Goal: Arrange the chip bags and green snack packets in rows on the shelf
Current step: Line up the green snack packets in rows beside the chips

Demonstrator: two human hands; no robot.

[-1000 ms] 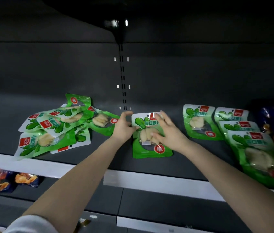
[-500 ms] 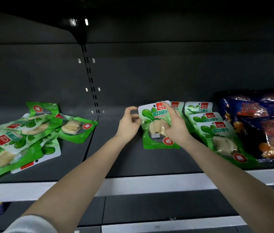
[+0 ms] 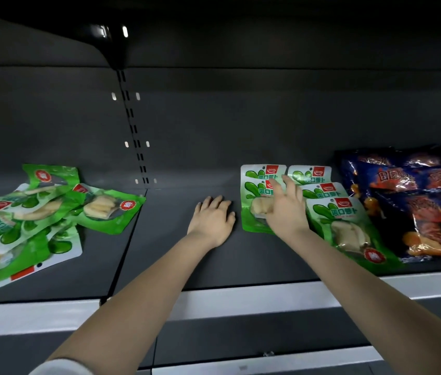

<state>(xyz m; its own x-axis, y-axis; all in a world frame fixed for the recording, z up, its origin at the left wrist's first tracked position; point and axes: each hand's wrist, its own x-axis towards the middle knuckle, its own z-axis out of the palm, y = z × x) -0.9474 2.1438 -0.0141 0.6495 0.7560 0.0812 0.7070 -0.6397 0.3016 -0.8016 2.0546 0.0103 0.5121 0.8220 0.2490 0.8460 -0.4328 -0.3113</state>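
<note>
Left hand [image 3: 211,217] flat on shelf [image 3: 254,261], fingers straight, holds nothing. Right hand [image 3: 285,212] at its 3 o'clock, fingers loose, rests on green packet [image 3: 252,212]. Chip bags [image 3: 416,212] farther 3 o'clock; packet pile [image 3: 38,212] 9 o'clock.

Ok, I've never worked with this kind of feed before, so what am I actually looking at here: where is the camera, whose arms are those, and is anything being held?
There is no machine here. The two arms belong to a person working bare-handed, and the single picture comes from a wide-angle camera worn on their head, looking forward and down. The dark shelf carries a loose heap of green packets on the left, two tidy columns of green packets further right, and blue chip bags at the far right. The left hand lies flat on bare shelf. The right hand lies over the front packet of the left column with fingers spread, not curled round it. So neither hand holds anything.
</note>
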